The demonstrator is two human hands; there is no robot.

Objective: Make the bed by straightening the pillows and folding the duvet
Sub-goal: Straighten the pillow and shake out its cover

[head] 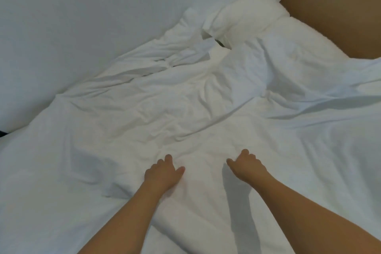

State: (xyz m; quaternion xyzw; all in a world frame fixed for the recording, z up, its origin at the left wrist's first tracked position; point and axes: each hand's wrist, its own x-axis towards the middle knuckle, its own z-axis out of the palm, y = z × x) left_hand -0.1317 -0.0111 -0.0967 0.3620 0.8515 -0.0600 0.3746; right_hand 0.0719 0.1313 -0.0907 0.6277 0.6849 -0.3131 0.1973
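**Both hands down on a rumpled white duvet**

Spread across nearly the whole bed: a wrinkled white fabric duvet (185, 109), creased most heavily through the middle and bunched into folds toward the far left. Smoother at the near left and at the right edge.

Behind it, filling the far left: a plain pale grey wall (82, 6). At the far right corner: a brown padded headboard (340, 6).

Against the headboard, far right of centre: a plump white pillow (243, 18), tilted and crumpled, partly sunk behind the raised duvet edge. Just right of it, a second white mound under or beside the bedding; cannot tell whether pillow or duvet.

Near centre, two bare forearms reaching in from the near edge. Left hand (162, 173) palm down, touching the duvet, fingers bent a little at the tips, thumb pointing right; no cloth visibly gathered in its grip. Right hand (247, 165) just beside it, slightly apart, thumb stretched left, fingers curled downward into the fabric; whether cloth is pinched, cannot tell.
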